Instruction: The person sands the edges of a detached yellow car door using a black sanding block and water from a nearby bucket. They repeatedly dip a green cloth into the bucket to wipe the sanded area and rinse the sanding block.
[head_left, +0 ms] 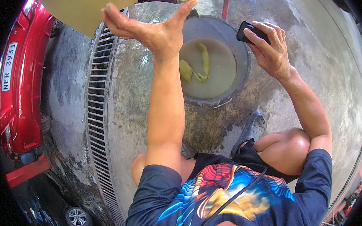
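Observation:
My right hand (pixel 274 54) is closed around a small black rectangular block (pixel 243 32), thumb on one side and fingers on the other. Whether it is a sanding block I cannot tell. My left hand (pixel 162 36) is raised with thumb and fingers spread and nothing in it. It appears close to a large dull-yellow panel (pixel 72 5) at the upper left; whether they touch is unclear. Between my hands on the ground stands a dark grey tub (pixel 242 61) of cloudy water. A yellow-green cloth (pixel 205 61) lies partly sunk in the water.
A metal drain grate (pixel 97 82) runs along the concrete floor to my left. Beyond it is a red car (pixel 25 84), with a red metal beam (pixel 28 171) and a dark car's wheel (pixel 78 217) nearer me. My grey clog (pixel 256 127) rests just below the tub.

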The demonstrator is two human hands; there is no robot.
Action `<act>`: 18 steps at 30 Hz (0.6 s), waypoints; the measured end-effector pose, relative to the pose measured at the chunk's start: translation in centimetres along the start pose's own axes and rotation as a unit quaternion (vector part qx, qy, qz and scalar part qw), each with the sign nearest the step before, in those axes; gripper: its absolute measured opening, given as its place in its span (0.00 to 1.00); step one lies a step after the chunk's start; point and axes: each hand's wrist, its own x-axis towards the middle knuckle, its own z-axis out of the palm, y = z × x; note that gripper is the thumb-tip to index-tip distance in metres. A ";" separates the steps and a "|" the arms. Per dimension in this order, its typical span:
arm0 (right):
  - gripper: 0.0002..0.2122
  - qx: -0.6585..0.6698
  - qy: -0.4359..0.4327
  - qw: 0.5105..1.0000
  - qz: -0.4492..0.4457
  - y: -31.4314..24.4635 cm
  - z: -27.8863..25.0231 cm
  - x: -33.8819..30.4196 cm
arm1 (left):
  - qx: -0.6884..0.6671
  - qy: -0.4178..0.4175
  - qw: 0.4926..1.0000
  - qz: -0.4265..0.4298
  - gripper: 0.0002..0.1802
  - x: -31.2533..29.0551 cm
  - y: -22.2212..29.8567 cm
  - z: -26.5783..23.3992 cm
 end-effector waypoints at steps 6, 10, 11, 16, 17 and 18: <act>0.30 0.064 0.017 0.997 0.033 0.4 1.0 0.9 | -0.164 0.063 0.954 -0.243 0.25 -4.2 1.4 -1.3; 0.29 0.227 0.027 0.964 0.139 -0.9 2.9 1.7 | -0.122 -0.313 0.857 -0.392 0.12 -8.7 2.6 -1.6; 0.29 0.260 0.028 0.952 0.160 -1.3 3.5 1.8 | -0.086 -0.469 0.783 -0.399 0.13 -9.8 2.1 -1.2; 0.29 0.347 -0.081 0.903 0.240 -2.7 6.2 1.7 | 0.013 -0.847 0.528 -0.059 0.32 -19.1 1.2 -0.1; 0.29 0.339 -0.052 0.910 0.235 -2.7 6.5 1.6 | 0.033 -0.891 0.454 0.010 0.31 -21.1 1.0 0.3; 0.29 0.329 -0.050 0.912 0.241 -2.6 6.8 1.5 | 0.051 -0.910 0.411 0.005 0.29 -22.8 0.9 0.5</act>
